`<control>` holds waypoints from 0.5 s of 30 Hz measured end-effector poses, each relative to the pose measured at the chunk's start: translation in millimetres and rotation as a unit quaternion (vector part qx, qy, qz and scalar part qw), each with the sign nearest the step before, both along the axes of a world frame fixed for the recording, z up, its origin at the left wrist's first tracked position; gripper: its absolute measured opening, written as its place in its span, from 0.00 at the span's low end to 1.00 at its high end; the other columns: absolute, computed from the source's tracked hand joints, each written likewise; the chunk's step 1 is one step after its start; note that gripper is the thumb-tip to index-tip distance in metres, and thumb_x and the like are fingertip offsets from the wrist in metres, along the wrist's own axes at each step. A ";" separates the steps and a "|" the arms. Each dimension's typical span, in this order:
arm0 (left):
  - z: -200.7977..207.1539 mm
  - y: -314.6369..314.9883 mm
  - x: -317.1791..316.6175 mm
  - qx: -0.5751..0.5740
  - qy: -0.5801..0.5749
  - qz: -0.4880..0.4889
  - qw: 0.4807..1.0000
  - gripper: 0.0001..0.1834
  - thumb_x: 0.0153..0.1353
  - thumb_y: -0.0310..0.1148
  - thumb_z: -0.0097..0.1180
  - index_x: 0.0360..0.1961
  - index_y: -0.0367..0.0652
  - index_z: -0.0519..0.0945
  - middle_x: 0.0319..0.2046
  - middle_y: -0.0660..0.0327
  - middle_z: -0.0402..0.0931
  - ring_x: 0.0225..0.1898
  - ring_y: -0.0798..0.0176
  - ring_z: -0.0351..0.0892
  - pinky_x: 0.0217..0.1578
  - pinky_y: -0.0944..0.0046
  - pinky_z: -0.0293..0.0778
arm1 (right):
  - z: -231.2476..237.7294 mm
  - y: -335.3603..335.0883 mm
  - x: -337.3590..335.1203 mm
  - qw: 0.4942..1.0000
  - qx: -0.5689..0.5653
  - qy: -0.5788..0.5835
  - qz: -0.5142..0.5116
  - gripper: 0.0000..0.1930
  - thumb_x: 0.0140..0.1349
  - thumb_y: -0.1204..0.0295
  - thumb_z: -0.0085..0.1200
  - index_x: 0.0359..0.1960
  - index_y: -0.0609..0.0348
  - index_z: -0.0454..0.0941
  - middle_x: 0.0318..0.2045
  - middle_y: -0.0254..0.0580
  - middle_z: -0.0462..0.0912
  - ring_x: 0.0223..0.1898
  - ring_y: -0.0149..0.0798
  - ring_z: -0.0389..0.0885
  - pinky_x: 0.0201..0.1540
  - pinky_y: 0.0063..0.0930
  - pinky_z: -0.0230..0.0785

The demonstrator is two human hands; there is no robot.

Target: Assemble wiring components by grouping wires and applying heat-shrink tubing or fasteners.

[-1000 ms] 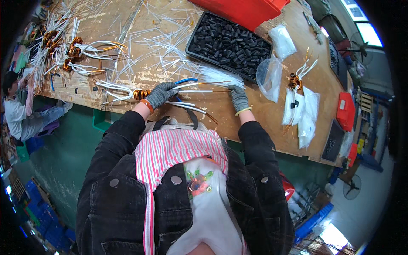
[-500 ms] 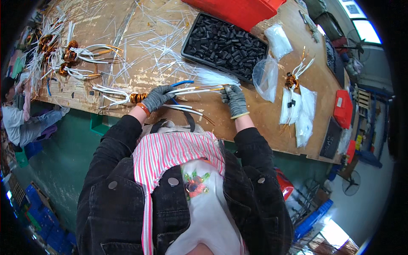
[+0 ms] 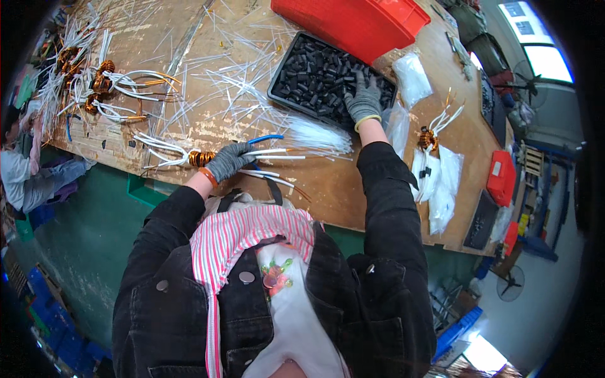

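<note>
The worker's (image 3: 239, 321) right hand (image 3: 364, 101) spreads over black bits (image 3: 315, 75) in the tray (image 3: 290, 105). Nearer the worker than the tray, the left hand (image 3: 230, 162) grips a coil's (image 3: 200, 158) wires (image 3: 268, 152). White tubes (image 3: 318, 135) lie just this side of the tray; there's a red bin (image 3: 346, 22) beyond it.

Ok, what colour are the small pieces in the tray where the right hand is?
Black; the small pieces show best in the head view.

Glossy metal coil (image 3: 199, 158), wooden table (image 3: 331, 192)
</note>
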State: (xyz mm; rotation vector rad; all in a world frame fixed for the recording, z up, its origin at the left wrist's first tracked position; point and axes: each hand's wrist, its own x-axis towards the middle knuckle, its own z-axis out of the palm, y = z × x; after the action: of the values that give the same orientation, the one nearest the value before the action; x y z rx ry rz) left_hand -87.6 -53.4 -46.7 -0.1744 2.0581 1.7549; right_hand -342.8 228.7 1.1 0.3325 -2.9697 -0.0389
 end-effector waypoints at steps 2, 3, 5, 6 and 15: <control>1.4 -0.1 -0.9 -0.057 0.014 -0.027 0.998 0.14 0.55 0.29 0.54 0.44 0.38 0.75 0.36 0.58 0.77 0.38 0.65 0.75 0.42 0.67 0.70 | -1.9 -7.7 -6.2 0.993 0.017 -0.118 -0.016 0.29 0.53 0.55 0.48 0.58 0.36 0.59 0.62 0.46 0.52 0.60 0.57 0.56 0.55 0.47 0.58; -2.2 -0.6 1.2 -0.059 0.013 -0.023 0.998 0.14 0.55 0.29 0.54 0.44 0.38 0.75 0.36 0.58 0.77 0.38 0.65 0.75 0.42 0.67 0.70 | -3.5 -10.7 -6.8 0.994 0.042 -0.097 -0.012 0.26 0.52 0.56 0.48 0.55 0.35 0.64 0.61 0.45 0.56 0.57 0.54 0.61 0.52 0.47 0.61; -10.3 0.8 4.3 -0.062 0.007 0.001 0.998 0.14 0.55 0.30 0.54 0.43 0.38 0.75 0.35 0.58 0.77 0.38 0.65 0.75 0.42 0.67 0.70 | -7.1 -6.8 -8.5 0.994 0.052 -0.096 0.024 0.24 0.51 0.57 0.49 0.53 0.37 0.66 0.58 0.45 0.59 0.54 0.53 0.63 0.50 0.46 0.63; -10.7 0.5 4.7 -0.064 0.006 0.002 0.998 0.14 0.55 0.30 0.54 0.43 0.38 0.75 0.35 0.58 0.77 0.38 0.65 0.75 0.42 0.67 0.70 | -10.4 -3.1 -10.4 0.992 0.063 -0.095 0.055 0.23 0.50 0.58 0.49 0.51 0.38 0.69 0.56 0.45 0.62 0.52 0.52 0.66 0.49 0.46 0.64; 1.7 3.6 -4.4 -0.032 -0.030 0.003 0.999 0.14 0.56 0.29 0.54 0.43 0.37 0.75 0.35 0.59 0.77 0.37 0.67 0.75 0.40 0.69 0.71 | -45.8 29.7 -35.1 0.991 -0.101 -0.027 0.085 0.17 0.52 0.66 0.47 0.46 0.46 0.71 0.41 0.52 0.71 0.40 0.52 0.73 0.41 0.41 0.68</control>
State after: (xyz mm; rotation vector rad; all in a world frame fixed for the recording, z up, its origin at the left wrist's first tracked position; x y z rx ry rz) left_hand -91.9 -49.8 -45.0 -0.2496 2.0729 1.6674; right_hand -377.9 258.4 -44.8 0.5643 -2.9507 0.2929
